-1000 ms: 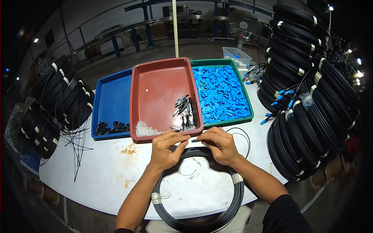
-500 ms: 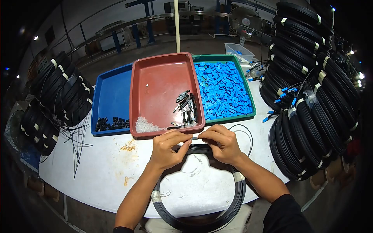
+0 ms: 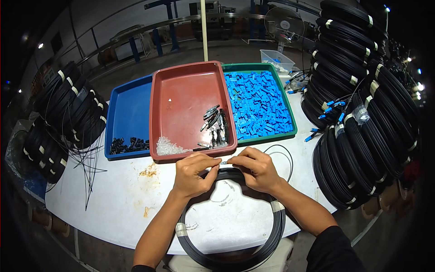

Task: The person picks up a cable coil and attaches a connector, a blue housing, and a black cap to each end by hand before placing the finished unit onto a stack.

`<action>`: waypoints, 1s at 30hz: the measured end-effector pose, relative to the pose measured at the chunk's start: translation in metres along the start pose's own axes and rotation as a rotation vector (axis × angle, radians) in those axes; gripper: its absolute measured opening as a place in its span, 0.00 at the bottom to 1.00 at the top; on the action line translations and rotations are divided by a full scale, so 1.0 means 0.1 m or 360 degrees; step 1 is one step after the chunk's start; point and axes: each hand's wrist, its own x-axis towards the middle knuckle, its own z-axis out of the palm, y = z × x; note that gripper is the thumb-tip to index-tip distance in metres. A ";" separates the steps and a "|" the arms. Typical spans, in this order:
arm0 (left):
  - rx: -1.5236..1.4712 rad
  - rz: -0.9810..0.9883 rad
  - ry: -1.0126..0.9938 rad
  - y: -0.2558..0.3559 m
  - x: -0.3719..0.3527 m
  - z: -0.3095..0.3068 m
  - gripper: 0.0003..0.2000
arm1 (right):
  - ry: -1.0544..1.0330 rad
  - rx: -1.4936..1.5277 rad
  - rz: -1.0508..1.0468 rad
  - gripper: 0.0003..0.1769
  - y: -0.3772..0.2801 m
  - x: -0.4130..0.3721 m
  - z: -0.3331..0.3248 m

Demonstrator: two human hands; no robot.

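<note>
Both my hands meet above the top of a coil of black cable [image 3: 186,240], which lies at the front of the white table. Between the fingertips is a small grey connector piece [image 3: 224,162], mostly covered by the fingers. My left hand [image 3: 195,174] pinches its left end with thumb and forefinger. From the other side my right hand [image 3: 256,168] pinches the right end, its fingers curled. A loose loop of the black cable [image 3: 292,163] curves out beyond my right hand.
Beyond my hands, a red tray [image 3: 188,95] holds clear sleeves and dark connector parts. Left of it, a blue tray [image 3: 131,97] contains black pieces; right, a green tray [image 3: 293,129] is full of blue pieces [image 3: 258,106]. Cable coils are stacked at left [image 3: 72,109] and right [image 3: 358,154].
My fingertips keep their pinch on the small connector piece with only a slight shift. The whole view has moved slightly.
</note>
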 end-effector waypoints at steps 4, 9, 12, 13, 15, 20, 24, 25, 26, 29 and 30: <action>0.0013 0.0097 0.0016 -0.03 0.00 0.01 0.09 | -0.0015 -0.0050 -0.0034 0.20 0.00 0.00 0.00; 0.0070 0.0115 -0.0015 0.01 0.01 0.00 0.14 | -0.0019 -0.0008 0.0000 0.19 0.02 -0.02 0.01; 0.0165 0.0130 -0.0101 -0.01 0.00 -0.02 0.21 | -0.0025 -0.0029 -0.0041 0.19 0.02 -0.02 0.01; 0.0165 0.0130 -0.0101 -0.01 0.00 -0.02 0.21 | -0.0035 -0.0079 -0.0093 0.18 0.02 -0.02 0.00; 0.0193 0.0190 -0.0094 -0.01 0.00 -0.02 0.29 | -0.0042 -0.0080 -0.0080 0.18 0.01 -0.02 0.00; 0.0225 0.0270 -0.0093 0.00 0.01 -0.01 0.33 | -0.0017 0.0051 0.0023 0.17 0.02 -0.02 0.02; 0.0231 0.0300 -0.0108 -0.01 0.00 -0.01 0.33 | -0.0031 0.0092 0.0048 0.17 0.02 -0.02 0.02; 0.0231 0.0298 -0.0106 0.00 0.01 -0.01 0.33 | -0.0031 0.0112 0.0069 0.17 0.02 -0.02 0.02; 0.0147 0.0234 -0.0061 0.01 0.02 -0.01 0.32 | -0.0033 0.0113 0.0068 0.17 0.02 -0.02 0.02; -0.0047 0.0052 -0.0030 -0.01 0.02 -0.06 0.28 | -0.0045 0.0213 0.0146 0.15 0.00 -0.01 0.01; -0.0164 -0.0062 -0.0046 -0.03 0.01 -0.08 0.26 | -0.0004 0.0222 0.0212 0.13 -0.02 -0.01 0.02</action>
